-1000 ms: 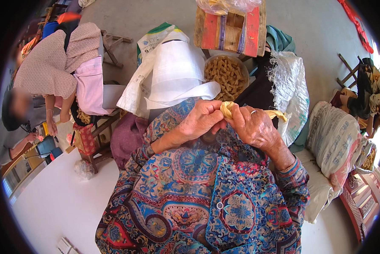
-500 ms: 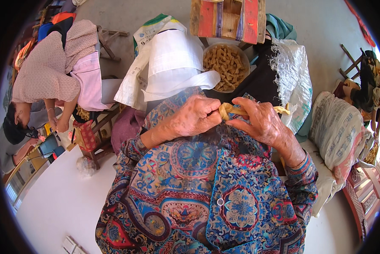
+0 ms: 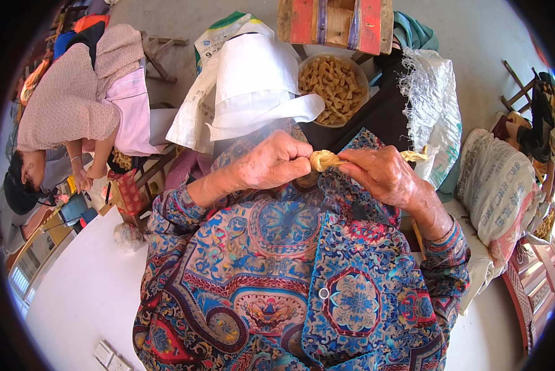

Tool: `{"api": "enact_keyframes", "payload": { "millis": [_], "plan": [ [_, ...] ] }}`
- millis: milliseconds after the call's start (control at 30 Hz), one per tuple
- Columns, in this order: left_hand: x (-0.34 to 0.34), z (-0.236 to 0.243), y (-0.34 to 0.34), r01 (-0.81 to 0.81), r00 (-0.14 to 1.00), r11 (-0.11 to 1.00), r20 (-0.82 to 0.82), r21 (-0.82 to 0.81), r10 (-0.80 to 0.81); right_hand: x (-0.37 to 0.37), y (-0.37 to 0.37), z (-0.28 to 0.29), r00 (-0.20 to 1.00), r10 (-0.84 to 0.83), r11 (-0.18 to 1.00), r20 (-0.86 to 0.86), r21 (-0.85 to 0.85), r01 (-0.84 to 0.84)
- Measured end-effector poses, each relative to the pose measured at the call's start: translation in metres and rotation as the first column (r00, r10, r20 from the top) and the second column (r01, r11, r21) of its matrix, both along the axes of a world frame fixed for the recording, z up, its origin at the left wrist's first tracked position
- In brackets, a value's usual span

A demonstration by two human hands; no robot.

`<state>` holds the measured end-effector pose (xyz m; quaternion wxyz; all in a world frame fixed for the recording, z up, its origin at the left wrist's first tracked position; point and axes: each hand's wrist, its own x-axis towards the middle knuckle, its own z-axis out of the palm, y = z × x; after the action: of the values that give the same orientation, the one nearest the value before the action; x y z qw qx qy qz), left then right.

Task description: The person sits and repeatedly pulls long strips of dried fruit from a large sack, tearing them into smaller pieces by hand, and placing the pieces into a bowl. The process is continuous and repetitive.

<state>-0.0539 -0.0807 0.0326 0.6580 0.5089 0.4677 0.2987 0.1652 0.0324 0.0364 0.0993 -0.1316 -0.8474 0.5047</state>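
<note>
Left hand [image 3: 271, 162] and right hand [image 3: 385, 175] grip the yellow strip [image 3: 334, 160], knot [image 3: 320, 161] between them

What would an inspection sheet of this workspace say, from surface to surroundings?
Surface: white cloth over the lap's left side; grey floor beyond.
Job's things: knotted yellow strip; bowl of short brownish pieces.
Clutter: wooden stool past the bowl; frayed sack at right; plastic bag at left.
Hands: left closed beside the knot; right gripping the strip, its tail showing beyond.
Cables: nothing seen.
Surroundings: co-worker bending at left; stuffed sack and another person at right.
</note>
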Motion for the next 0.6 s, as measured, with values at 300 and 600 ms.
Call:
{"api": "enact_keyframes", "payload": {
  "millis": [300,600],
  "plan": [
    [0.021,0.000,0.005,-0.145,0.986,0.962,0.045,-0.231,0.159,-0.010,0.004,0.012,0.995,-0.007,0.993,0.098,0.122,-0.005],
    [0.034,-0.004,0.007,-0.113,0.950,0.924,-0.233,0.365,0.209,-0.006,-0.007,-0.015,1.000,-0.020,0.998,-0.021,0.061,0.021]
  ]
}}
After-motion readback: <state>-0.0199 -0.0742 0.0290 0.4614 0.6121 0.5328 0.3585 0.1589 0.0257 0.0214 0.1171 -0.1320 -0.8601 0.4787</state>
